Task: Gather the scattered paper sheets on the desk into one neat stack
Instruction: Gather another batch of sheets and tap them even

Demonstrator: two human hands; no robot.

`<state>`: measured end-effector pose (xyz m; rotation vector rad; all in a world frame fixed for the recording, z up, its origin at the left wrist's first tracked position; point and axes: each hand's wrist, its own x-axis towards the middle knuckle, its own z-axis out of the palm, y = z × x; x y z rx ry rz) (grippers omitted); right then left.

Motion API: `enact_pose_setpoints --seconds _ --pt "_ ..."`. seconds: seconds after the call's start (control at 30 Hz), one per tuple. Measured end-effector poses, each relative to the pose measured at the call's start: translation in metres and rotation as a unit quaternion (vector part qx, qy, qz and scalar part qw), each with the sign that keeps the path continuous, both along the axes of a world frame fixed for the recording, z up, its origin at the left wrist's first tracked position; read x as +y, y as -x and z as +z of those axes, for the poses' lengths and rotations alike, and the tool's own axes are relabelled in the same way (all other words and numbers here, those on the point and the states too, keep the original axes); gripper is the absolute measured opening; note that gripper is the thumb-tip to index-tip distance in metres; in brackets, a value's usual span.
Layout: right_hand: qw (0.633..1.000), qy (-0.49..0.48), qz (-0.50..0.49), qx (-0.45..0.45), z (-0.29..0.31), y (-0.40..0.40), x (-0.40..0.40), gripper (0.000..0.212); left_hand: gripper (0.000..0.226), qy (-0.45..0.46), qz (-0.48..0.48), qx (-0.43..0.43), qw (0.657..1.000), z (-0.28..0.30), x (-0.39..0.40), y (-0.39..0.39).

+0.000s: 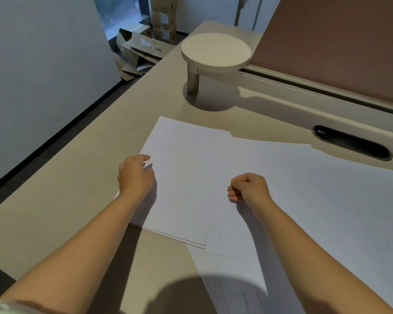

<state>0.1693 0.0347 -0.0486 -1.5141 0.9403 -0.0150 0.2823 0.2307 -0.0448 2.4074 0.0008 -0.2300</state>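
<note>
paper sheets overlapped on desk | left hand at sheets' left edge, fingers curled, possibly pinching it | right hand fisted above sheets, holding nothing

beige desk | white paper sheets overlapping, spread under and right of both hands | round raised stand beyond hands | oval cable slot far right

Sheets overlapping loosely on bench, not stacked.
Left hand on the sheets' left edge, fingers curled; right hand fisted above them.
</note>
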Motion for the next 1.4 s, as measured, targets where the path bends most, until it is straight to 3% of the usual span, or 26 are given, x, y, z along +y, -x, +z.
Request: enact_pose_setpoints --seconds 0.2,0.33,0.4,0.63,0.7,0.8,0.9,0.97,1.2,1.33,1.4 --pt "0.991 0.131 0.016 0.027 0.012 0.06 -0.043 0.039 0.033 0.046 -0.051 0.013 0.998 0.014 -0.044 0.067" --pt "0.988 0.143 -0.014 0.054 0.016 0.108 -0.069 0.012 0.033 0.059 -0.067 0.036 0.995 0.007 -0.066 0.106" --pt "0.985 0.148 -0.044 0.079 0.014 0.137 -0.088 0.025 0.032 0.066 -0.08 0.039 0.994 0.003 -0.08 0.132" --pt "0.995 0.058 -0.064 0.048 0.007 0.18 -0.106 0.034 0.037 0.052 -0.106 0.074 0.99 -0.008 -0.105 0.193" --pt "0.997 0.003 -0.066 0.027 0.006 0.179 -0.097 0.011 0.038 0.033 -0.109 0.078 0.99 -0.012 -0.103 0.199" --pt "0.999 -0.02 -0.029 0.015 0.001 0.167 -0.089 0.044 0.039 0.03 -0.113 0.09 0.989 -0.014 -0.098 0.203" --pt "0.998 -0.014 0.007 0.053 0.001 0.157 -0.082 0.042 0.035 0.05 -0.118 0.11 0.986 -0.015 -0.094 0.201" --pt "0.995 0.019 0.046 0.081 0.0 0.151 -0.077 0.03 0.033 0.064 -0.121 0.119 0.983 -0.014 -0.092 0.2" --pt "0.963 0.163 0.096 0.189 0.003 0.159 -0.097 0.034 0.033 0.051 -0.093 0.102 0.989 -0.01 -0.086 0.198" --pt "0.948 0.203 0.079 0.232 0.009 0.193 -0.12 0.028 0.04 -0.055 -0.057 0.091 0.993 -0.01 -0.088 0.206" --pt "0.935 0.251 0.06 0.245 0.011 0.205 -0.123 0.01 0.047 -0.111 -0.016 0.1 0.989 -0.007 -0.089 0.215"
